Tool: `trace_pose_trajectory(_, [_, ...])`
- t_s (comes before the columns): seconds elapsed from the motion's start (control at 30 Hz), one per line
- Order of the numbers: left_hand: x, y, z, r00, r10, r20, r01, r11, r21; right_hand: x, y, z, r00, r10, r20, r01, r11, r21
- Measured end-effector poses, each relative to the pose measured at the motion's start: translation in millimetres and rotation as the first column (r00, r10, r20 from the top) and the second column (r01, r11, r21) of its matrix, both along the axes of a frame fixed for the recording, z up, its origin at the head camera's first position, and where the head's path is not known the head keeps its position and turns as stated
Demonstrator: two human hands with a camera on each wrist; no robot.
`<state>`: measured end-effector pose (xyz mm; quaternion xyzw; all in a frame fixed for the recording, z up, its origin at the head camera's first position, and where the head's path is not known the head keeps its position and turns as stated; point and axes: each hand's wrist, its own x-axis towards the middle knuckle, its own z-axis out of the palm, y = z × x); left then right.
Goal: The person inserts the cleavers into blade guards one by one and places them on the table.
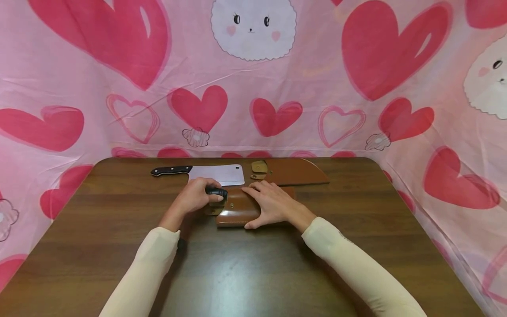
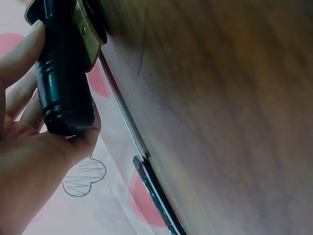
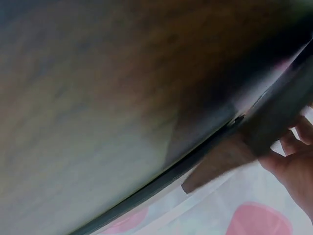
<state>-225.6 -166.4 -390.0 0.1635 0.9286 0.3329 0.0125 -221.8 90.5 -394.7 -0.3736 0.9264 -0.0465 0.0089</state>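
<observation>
A brown leather sheath (image 1: 237, 210) lies across the middle of the table, with a black grooved handle (image 2: 63, 88) at its left end. My left hand (image 1: 196, 196) holds this handle, thumb on one side and fingers on the other. Whatever blade belongs to the handle is hidden. Spread over the sheath, my right hand (image 1: 273, 203) grips it with the thumb at the near edge and the fingers toward the far edge. Tan straps with a snap (image 1: 214, 211) show at the sheath's left end. The right wrist view is dark and blurred.
Behind my hands lies a cleaver (image 1: 218, 174) with a black handle pointing left. To its right is another brown leather sheath (image 1: 297, 171) with a tan flap. The wooden table (image 1: 233, 277) ends at a pink heart-patterned cloth (image 1: 277, 79).
</observation>
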Motion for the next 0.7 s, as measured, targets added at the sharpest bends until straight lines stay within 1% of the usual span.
trace_pose_trajectory(0.27, [-1.6, -0.9, -3.2, 1.0, -0.023, 0.01, 0.023, 1.0, -0.021, 0.1, -2.8, -3.2, 0.999, 0.007, 0.034, -0.007, 1.0, 0.014])
trace_pose_trajectory(0.4, [-0.7, -0.9, -4.6, 0.999, -0.033, 0.009, 0.034, 0.999, -0.042, 0.9, -3.4, -6.4, 0.999, 0.025, 0.023, -0.026, 0.999, 0.029])
trace_pose_trajectory(0.53, [1.3, -1.5, -3.6, 0.999, -0.034, 0.012, 0.035, 0.997, -0.066, 1.3, -4.5, -8.9, 0.999, 0.039, 0.01, -0.039, 0.999, 0.035])
trace_pose_trajectory(0.7, [1.1, -0.5, -2.8, 0.999, -0.03, 0.022, 0.032, 0.996, -0.087, 1.4, -4.2, -8.4, 0.999, 0.036, 0.029, -0.037, 0.999, 0.039])
